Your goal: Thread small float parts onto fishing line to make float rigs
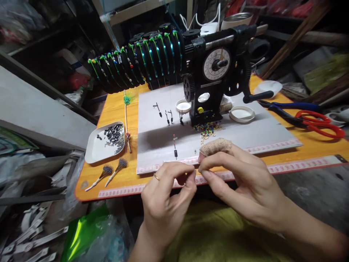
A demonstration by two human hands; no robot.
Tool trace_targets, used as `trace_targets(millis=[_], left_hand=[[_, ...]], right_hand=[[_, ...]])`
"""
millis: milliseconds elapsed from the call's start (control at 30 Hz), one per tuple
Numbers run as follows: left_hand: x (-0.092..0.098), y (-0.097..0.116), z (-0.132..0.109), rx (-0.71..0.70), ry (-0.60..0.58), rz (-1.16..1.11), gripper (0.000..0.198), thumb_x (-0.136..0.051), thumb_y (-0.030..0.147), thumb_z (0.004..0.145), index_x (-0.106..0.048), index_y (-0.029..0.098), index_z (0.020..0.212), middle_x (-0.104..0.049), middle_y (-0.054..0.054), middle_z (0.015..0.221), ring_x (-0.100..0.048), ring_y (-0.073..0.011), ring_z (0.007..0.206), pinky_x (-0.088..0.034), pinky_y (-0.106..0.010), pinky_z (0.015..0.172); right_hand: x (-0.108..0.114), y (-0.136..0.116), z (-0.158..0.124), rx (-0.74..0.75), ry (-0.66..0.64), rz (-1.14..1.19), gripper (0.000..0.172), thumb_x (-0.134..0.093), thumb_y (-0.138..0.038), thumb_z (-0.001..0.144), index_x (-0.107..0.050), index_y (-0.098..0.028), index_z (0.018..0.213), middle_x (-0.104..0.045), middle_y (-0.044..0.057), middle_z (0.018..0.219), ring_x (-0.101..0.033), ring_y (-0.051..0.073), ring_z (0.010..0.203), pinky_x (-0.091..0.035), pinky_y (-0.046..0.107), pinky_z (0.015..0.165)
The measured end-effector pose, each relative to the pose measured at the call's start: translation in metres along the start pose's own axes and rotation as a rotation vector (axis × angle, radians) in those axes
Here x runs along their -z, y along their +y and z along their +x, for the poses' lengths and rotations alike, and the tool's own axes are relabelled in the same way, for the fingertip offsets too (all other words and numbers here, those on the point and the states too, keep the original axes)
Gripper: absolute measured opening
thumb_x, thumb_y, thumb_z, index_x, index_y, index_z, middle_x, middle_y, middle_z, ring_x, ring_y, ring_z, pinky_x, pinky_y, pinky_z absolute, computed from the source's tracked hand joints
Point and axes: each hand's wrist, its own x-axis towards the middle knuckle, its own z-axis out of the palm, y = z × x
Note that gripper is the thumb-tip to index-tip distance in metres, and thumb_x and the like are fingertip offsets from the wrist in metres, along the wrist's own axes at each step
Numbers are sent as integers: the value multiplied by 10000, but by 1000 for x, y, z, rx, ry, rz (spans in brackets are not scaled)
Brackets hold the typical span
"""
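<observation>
My left hand (166,196) and my right hand (240,182) meet fingertip to fingertip over the front edge of the grey work board (163,145). Both pinch something tiny and thin that I cannot make out. The right forefinger wears a beige bandage wrap (216,146). A ring sits on a left finger. Just beyond the fingers a small black-tipped pin (175,147) stands on the board. A heap of small coloured beads (207,129) lies under the black winding machine (215,72).
A row of black spools with green thread (136,62) stretches left from the machine. A white tray of small black parts (105,142) and two brush-tipped sticks (110,173) lie on the orange table's left. Two white lids (241,114), blue and red scissors (308,116) lie to the right.
</observation>
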Motion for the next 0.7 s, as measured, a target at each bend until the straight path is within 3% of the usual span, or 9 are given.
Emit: trace_targets(millis=[167, 300, 533, 700], left_hand=[[-5, -2, -6, 53, 12, -38, 270, -670, -27, 841, -672, 202, 986, -709, -12, 863, -682, -142, 779, -559, -242, 709], [-10, -3, -9, 178, 76, -253, 253, -696, -1, 856, -707, 221, 976, -720, -4, 876, -679, -143, 846, -558, -238, 762], [-21, -3, -6, 266, 200, -471, 139, -753, 76, 853, -740, 214, 853, -626, 4, 815, -597, -111, 776, -500, -167, 654], [-28, -7, -15, 351, 192, -665, 127, -746, 107, 878, -734, 233, 880, -592, 10, 841, -566, -107, 799, -493, -164, 717]], right_hand=[[-1, 2, -1, -33, -14, 47, 125, -561, -91, 936, -635, -188, 960, -595, 47, 950, -623, 141, 872, -557, 197, 648], [-1, 0, 0, -74, -26, 93, 131, -541, -98, 955, -625, -198, 939, -588, 21, 907, -618, 113, 840, -535, 175, 658], [-2, -5, 1, -130, -50, 160, 119, -537, -120, 952, -628, -189, 916, -594, 10, 866, -592, 107, 807, -486, 199, 665], [-2, -9, 3, -94, -20, 155, 132, -528, -87, 939, -617, -172, 891, -594, 5, 851, -570, 102, 805, -461, 218, 704]])
